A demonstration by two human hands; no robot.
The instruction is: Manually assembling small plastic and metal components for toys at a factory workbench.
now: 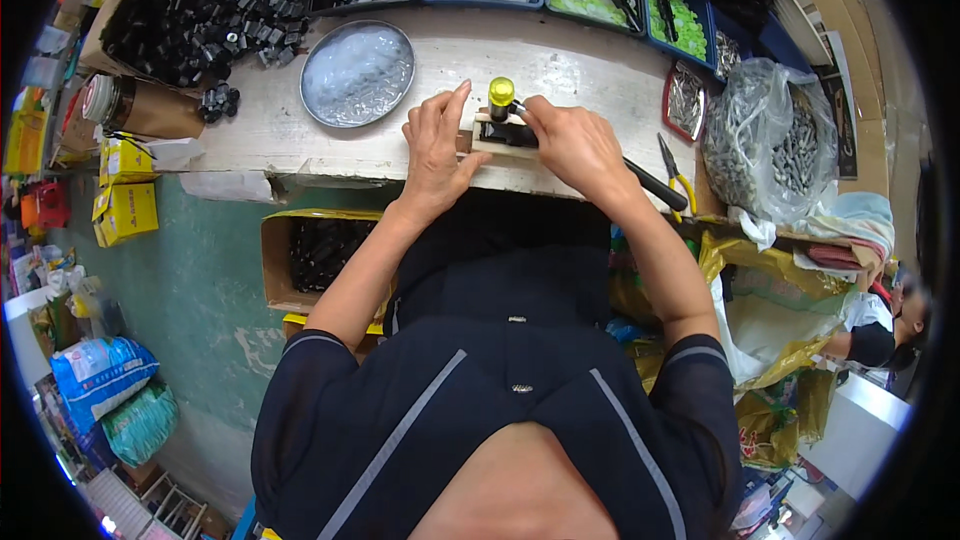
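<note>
A small pale block-like fixture (505, 150) sits near the front edge of the worktable, with a black part (505, 132) in it. Just behind stands a black piece topped by a round yellow cap (501, 92). My left hand (436, 148) rests at the fixture's left side, its fingers stretched out and thumb apart, nothing in it. Over the right side, my right hand (582, 148) has thumb and fingers drawn together by the black piece; what they grip is hidden. From under that hand a black bar-like handle (655, 185) sticks out to the right.
On the worktable (450, 50), a round metal tray (357, 73) holds clear, whitish material. Blue bins (540, 2) of small white and green parts line the back. Black parts (230, 10) heap at left. Yellow-handled pliers (679, 175) and a plastic bag of metal parts (775, 140) lie right.
</note>
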